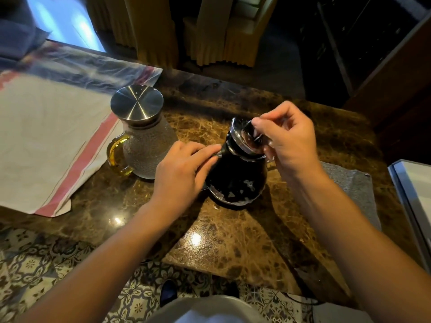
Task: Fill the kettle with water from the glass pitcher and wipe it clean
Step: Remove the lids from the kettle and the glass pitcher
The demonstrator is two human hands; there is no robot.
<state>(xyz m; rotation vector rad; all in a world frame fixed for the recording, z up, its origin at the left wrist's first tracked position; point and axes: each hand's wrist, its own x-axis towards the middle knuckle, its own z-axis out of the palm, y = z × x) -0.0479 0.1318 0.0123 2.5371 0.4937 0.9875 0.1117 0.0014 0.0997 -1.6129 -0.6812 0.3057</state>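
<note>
A dark glass kettle [235, 180] stands on the brown marble table [233, 241], near its middle. My left hand [182, 169] grips the kettle's handle on its left side. My right hand [286, 138] pinches the knob of the kettle's lid [242, 136], which sits tilted over the mouth. The glass pitcher [147, 148] stands to the left of the kettle, apart from it. It has a steel lid [137, 102] in place and a yellow handle [116, 155] facing left. A grey cloth [349, 185] lies flat on the table to the right of the kettle.
A white cloth with a red stripe [51, 141] covers the table's left part under clear plastic. A white box edge [410, 187] shows at the right. Chairs in yellow covers [210, 38] stand beyond the far edge. Patterned floor tiles [46, 264] lie below the near edge.
</note>
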